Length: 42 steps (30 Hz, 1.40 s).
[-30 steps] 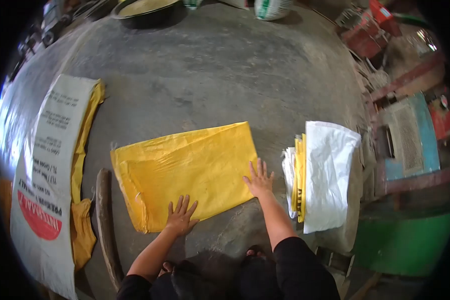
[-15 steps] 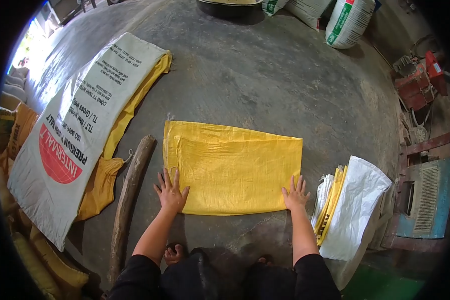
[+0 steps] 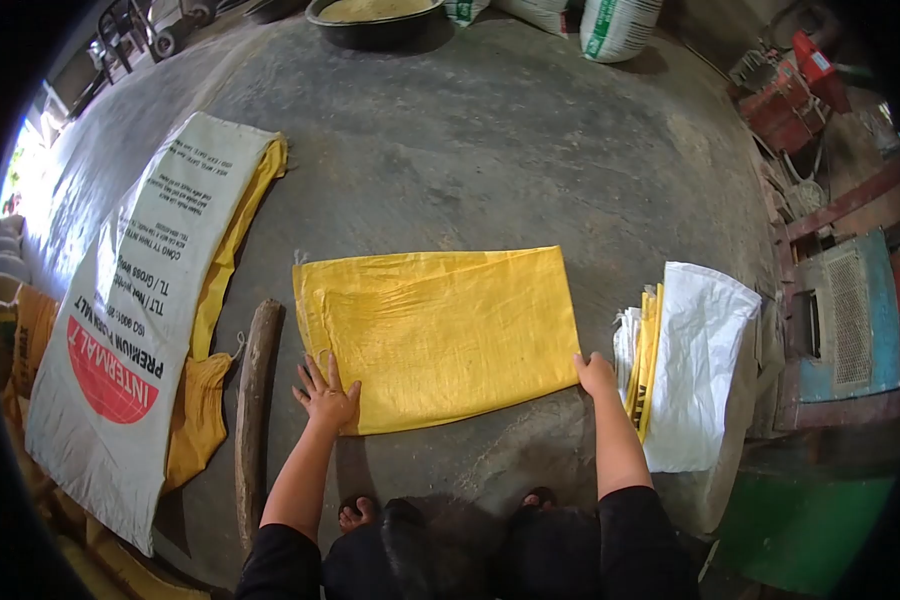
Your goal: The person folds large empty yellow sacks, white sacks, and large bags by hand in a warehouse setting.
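We have the yellow sack (image 3: 440,335) lying flat on the concrete floor (image 3: 470,150), its long axis running across from our left fingers to our right. Both arms reach down and forward. Our left hand (image 3: 325,395) presses its near left corner with fingers spread flat, and our right hand (image 3: 596,373) curls its fingers onto the near right corner, just beside the stack of folded sacks (image 3: 690,370).

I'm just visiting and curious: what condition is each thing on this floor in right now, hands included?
Yellow sack: spread flat on the floor.
Left hand: fingers spread, pressing the sack's near left corner.
Right hand: at the sack's near right corner, grip unclear.
Folded sacks: stacked.
Printed white sack: lying flat.
Wooden stick: lying on the floor.
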{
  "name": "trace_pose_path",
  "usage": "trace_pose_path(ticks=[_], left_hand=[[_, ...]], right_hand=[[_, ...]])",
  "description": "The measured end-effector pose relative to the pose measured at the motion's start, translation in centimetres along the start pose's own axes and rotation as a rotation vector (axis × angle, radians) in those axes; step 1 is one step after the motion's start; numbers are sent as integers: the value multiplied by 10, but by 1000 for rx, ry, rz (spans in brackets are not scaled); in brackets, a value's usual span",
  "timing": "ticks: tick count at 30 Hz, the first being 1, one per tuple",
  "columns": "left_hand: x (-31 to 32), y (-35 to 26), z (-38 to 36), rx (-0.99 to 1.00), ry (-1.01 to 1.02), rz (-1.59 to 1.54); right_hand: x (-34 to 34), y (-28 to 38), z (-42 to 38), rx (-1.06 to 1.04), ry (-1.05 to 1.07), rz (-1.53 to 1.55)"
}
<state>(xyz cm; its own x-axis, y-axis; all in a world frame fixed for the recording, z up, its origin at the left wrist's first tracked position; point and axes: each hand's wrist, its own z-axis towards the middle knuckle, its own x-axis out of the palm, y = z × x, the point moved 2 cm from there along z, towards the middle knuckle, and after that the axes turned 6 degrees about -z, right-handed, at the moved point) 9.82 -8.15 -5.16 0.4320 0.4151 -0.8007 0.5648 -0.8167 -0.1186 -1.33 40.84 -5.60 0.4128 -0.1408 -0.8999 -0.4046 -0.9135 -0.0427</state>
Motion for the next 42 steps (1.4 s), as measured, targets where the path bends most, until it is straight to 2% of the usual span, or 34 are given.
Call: trace_pose_path(ticks=[3,5,6,7,8,9,11,13,14,16,17,20,24,26,30,34,36,38,39,41,42], left_hand=[[-22,-14,-9,-39,108,90],[-41,-38,-16,-87,127,138],[-47,-47,-16,-81,61,221],[-50,-54,-16,-76,-4,305],[-44,-61,-10,37,-158,242],[-42,-71,-8,36,-161,241],[-34,-103,-6,445,-122,106],[-13,-129,-5,640,59,87],[-6,-140,-7,638,59,82],[12,-157,-12,639,306,278],[16,-161,-15,639,307,272],[24,-161,-22,608,124,377],[29,-156,-17,623,109,330],[29,-155,-18,635,75,279],[27,-154,-18,624,35,203],[28,-161,-6,667,-33,68],[25,-167,7,663,-36,-8],[21,-171,24,736,118,-247],[19,-168,31,728,114,-251],[18,-158,42,698,209,-955],[24,-155,48,655,180,-1061]], right_hand=[[15,-15,13,-44,-34,106],[16,-16,16,51,261,393],[11,-16,15,51,259,403],[6,-18,14,69,343,450],[2,-17,12,86,426,493],[3,-18,15,83,425,495],[6,-23,20,86,530,638],[4,-22,20,80,560,716],[2,-19,19,73,589,800],[-10,-9,8,46,565,851],[-14,-6,6,22,541,908],[-10,-3,7,-44,517,973],[-9,4,3,-93,446,1149],[-20,12,0,-166,219,1076],[-71,50,-32,-299,97,992],[-123,88,-69,-407,41,942],[-148,105,-89,-524,-59,912],[-163,117,-108,-565,-126,834],[-168,123,-119,-584,-201,771],[-171,140,-144,-586,-182,814],[-170,148,-155,-583,-167,859]])
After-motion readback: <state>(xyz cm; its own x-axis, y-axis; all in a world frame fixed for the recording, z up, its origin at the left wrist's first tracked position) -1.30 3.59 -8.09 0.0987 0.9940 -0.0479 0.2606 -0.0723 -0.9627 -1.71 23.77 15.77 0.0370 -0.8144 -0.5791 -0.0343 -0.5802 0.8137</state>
